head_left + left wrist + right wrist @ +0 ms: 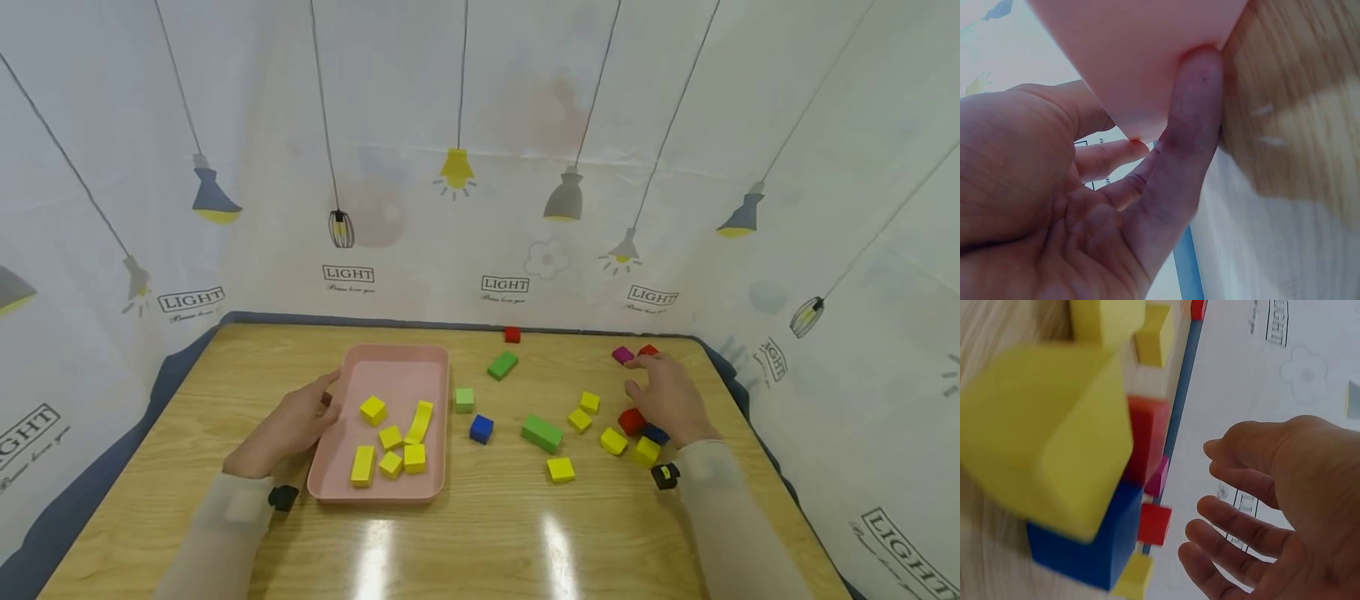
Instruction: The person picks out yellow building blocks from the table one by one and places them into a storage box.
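Note:
My left hand (288, 421) grips the left side of a pink tray (322, 479). In the left wrist view one finger presses the outer face of the tray (1129, 50), while other digits pass behind its edge. Several yellow blocks (362, 467) lie inside the tray. My right hand (671, 404) is above the right side of the table, with loosely bent fingers and nothing in them. Close to its fingertips are a magenta block (622, 355) and a red block (648, 350). Another red block (631, 421), a blue block (657, 434) and a yellow block (647, 452) lie under or beside that hand.
Between the tray and right hand lie green blocks (542, 433), a blue cube (482, 429) and several loose yellow blocks (560, 470). A red cube (512, 334) sits by the wooden table's (465, 550) back edge. A lamp-printed sheet (420, 108) hangs around the table.

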A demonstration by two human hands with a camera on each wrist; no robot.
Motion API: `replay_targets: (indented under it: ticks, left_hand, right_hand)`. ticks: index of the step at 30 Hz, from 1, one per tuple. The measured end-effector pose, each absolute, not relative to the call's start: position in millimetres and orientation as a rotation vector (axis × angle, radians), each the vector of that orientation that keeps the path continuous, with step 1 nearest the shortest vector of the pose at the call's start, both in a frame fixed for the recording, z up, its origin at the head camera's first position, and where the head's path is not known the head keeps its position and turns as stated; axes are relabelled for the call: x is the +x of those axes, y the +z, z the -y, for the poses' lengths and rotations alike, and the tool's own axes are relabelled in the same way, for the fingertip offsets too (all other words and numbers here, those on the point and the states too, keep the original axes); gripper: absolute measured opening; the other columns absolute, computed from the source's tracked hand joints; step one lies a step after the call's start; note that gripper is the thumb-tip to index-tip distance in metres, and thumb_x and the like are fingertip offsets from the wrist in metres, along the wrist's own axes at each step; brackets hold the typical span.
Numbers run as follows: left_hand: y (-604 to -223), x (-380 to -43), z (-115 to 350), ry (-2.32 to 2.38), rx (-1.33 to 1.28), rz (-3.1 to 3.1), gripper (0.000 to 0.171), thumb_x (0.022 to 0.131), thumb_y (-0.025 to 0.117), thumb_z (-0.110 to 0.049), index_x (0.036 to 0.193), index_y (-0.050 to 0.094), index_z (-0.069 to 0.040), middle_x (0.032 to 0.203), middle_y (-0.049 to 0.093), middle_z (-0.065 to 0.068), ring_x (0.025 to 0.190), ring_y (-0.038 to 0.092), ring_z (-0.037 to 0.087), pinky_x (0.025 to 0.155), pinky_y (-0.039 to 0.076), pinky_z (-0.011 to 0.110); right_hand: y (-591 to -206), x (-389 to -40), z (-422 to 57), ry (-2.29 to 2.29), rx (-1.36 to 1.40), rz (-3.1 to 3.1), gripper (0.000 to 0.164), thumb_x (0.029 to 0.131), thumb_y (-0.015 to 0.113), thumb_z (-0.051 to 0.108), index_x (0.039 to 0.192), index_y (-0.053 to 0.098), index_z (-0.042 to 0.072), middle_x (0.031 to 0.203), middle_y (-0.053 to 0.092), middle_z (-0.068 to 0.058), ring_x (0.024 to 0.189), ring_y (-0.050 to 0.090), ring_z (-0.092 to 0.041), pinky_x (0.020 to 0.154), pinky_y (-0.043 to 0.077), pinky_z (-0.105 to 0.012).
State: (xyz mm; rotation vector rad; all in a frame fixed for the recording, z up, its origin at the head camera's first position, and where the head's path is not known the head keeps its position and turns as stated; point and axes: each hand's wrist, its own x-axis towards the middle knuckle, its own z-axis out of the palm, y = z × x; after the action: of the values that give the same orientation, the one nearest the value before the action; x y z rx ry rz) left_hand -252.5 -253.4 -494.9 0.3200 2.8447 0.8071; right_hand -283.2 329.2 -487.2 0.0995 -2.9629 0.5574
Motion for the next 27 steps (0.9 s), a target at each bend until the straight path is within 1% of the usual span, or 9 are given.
replay_targets:
  ticks: [5, 8, 11, 19, 23, 27]
  left_hand:
    - [-493.1, -252.1, 252.2, 0.793, 0.321, -2.859, 0.062, 0.105, 0.054, -0.019, 0.157, 0.025, -0.001, 0.118, 0.062, 0.021, 0.092, 0.062, 0.023, 0.080, 0.057, 0.040]
    - [-493.4, -251.9, 252.3, 0.794, 0.315, -2.859, 0.063, 0.105, 0.055, -0.019, 0.157, 0.025, -0.001, 0.118, 0.062, 0.021, 0.093, 0.062, 0.024, 0.080, 0.057, 0.040]
    - [-494.2, -251.7, 252.3, 0.799, 0.302, -2.852, 0.063, 0.105, 0.055, -0.019, 0.157, 0.025, -0.002, 0.120, 0.062, 0.021, 0.096, 0.063, 0.025, 0.082, 0.056, 0.041]
    - [-495.3, -252.0, 253.1, 0.787, 0.334, -2.876, 0.061, 0.105, 0.054, -0.018, 0.157, 0.026, -0.001, 0.117, 0.063, 0.019, 0.096, 0.063, 0.024, 0.082, 0.056, 0.042]
    - [-495.8, -252.2, 252.9, 0.785, 0.317, -2.870, 0.063, 0.105, 0.055, -0.018, 0.157, 0.025, -0.002, 0.118, 0.062, 0.019, 0.096, 0.062, 0.024, 0.083, 0.056, 0.042]
    - [-496.6, -251.9, 252.7, 0.791, 0.304, -2.864, 0.063, 0.104, 0.055, -0.019, 0.158, 0.025, -0.003, 0.119, 0.062, 0.020, 0.096, 0.062, 0.025, 0.083, 0.056, 0.042]
  right_hand:
    - [-489.9, -280.8, -353.5, 0.545, 0.035, 2.952, 0.038, 0.096, 0.068, 0.022, 0.130, 0.063, 0.008, 0.134, 0.047, -0.025, 0.112, 0.047, -0.045, 0.093, 0.044, -0.064]
    - [-489.5, -278.8, -362.4, 0.533, 0.032, 2.934, 0.035, 0.095, 0.069, 0.020, 0.127, 0.065, 0.006, 0.136, 0.046, -0.027, 0.117, 0.046, -0.048, 0.096, 0.042, -0.065]
    - [-490.1, -277.8, -368.7, 0.522, 0.041, 2.920, 0.035, 0.093, 0.070, 0.018, 0.126, 0.065, 0.004, 0.135, 0.049, -0.028, 0.118, 0.047, -0.049, 0.097, 0.041, -0.066]
    - [-495.2, -278.6, -375.6, 0.504, 0.017, 3.004, 0.044, 0.096, 0.066, 0.019, 0.135, 0.058, 0.001, 0.138, 0.046, -0.031, 0.123, 0.044, -0.051, 0.102, 0.035, -0.066]
    - [-496.8, -278.5, -376.3, 0.491, 0.000, 2.990, 0.043, 0.094, 0.068, 0.018, 0.133, 0.060, 0.001, 0.138, 0.045, -0.032, 0.123, 0.042, -0.053, 0.102, 0.034, -0.067]
    - [-495.7, -278.4, -376.9, 0.478, 0.007, 2.966, 0.043, 0.092, 0.068, 0.016, 0.132, 0.061, 0.001, 0.138, 0.044, -0.033, 0.123, 0.038, -0.057, 0.102, 0.031, -0.070]
